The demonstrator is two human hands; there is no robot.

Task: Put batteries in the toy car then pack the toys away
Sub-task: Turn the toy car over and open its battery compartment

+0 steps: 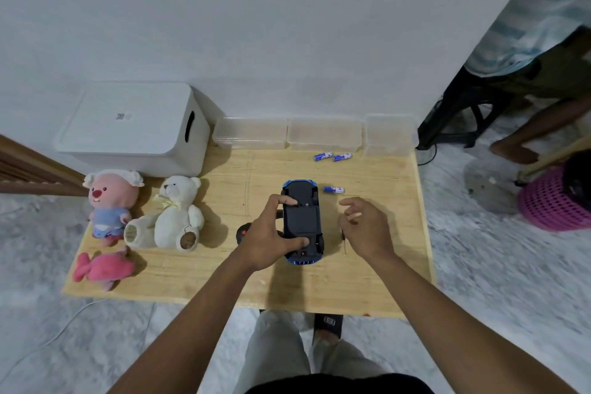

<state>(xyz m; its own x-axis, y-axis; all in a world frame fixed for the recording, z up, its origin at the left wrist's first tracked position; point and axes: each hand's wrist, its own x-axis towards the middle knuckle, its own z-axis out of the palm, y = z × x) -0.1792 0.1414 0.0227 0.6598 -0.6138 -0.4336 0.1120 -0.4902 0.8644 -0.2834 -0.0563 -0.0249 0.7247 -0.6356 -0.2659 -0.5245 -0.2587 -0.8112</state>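
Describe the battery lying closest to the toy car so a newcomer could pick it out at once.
On the wooden table, find the upside-down toy car held by the left hand. Just right of its far end lies one blue battery, alone. The two other batteries lie together farther back, near the clear containers.

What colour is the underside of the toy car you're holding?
Black, with blue bodywork at both ends; the toy car shows in the head view.

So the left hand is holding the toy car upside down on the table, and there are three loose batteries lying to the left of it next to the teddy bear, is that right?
Not quite. The left hand does hold the toy car underside up on the table, but the three batteries lie on its right: one just beside the car, two farther back near the clear containers. The head view shows none by the teddy bear.
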